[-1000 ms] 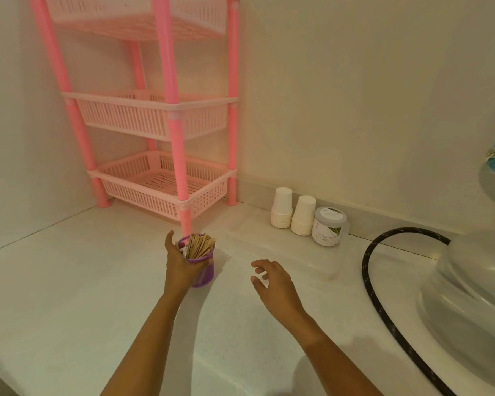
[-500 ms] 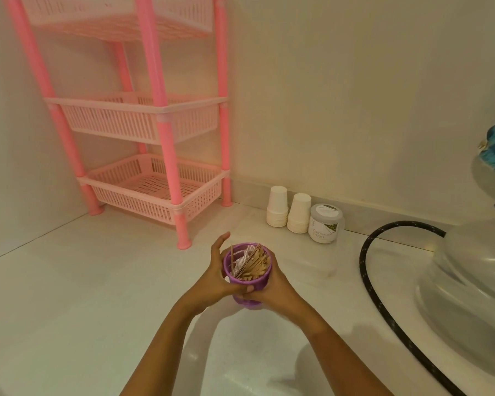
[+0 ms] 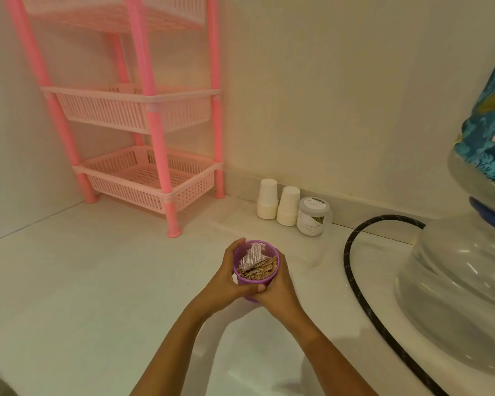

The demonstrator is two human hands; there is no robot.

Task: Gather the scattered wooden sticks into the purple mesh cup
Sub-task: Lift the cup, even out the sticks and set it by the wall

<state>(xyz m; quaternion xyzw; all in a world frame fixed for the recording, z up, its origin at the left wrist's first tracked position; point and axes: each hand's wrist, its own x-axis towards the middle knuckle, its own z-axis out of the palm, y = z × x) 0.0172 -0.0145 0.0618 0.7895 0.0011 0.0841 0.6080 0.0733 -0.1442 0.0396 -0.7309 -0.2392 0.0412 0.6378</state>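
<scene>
Nearest to us, two bare forearms reach forward over the white counter (image 3: 97, 295), and the two hands meet around one purple mesh cup (image 3: 251, 282). The left hand (image 3: 225, 281) wraps the cup's left side with its fingers curled up to the rim and its thumb across the front. The right hand (image 3: 279, 290) curls round the right side, its thumb pressed against the front wall just beside the left thumb. The cup sits between the palms, tipped slightly toward us, so we look into its mouth. We cannot tell whether its base touches the counter.

Inside lies one bundle of wooden sticks (image 3: 259, 271), packed against the near and right wall. There are too many for us to count. Bare mesh shows on the far side.

Right of the hands, one black hose (image 3: 352, 270) curves across the counter. It runs along one large clear water bottle (image 3: 455, 281), which has a patterned cloth (image 3: 486, 124) above it.

Farther back, along the wall, stand two stacks of white paper cups (image 3: 267, 200), side by side and upside down. One lidded jar (image 3: 313, 215) stands just beside the right stack.

In the far left corner stands one pink rack (image 3: 162, 155). We count three basket tiers on it, the top one cut off by the frame.
</scene>
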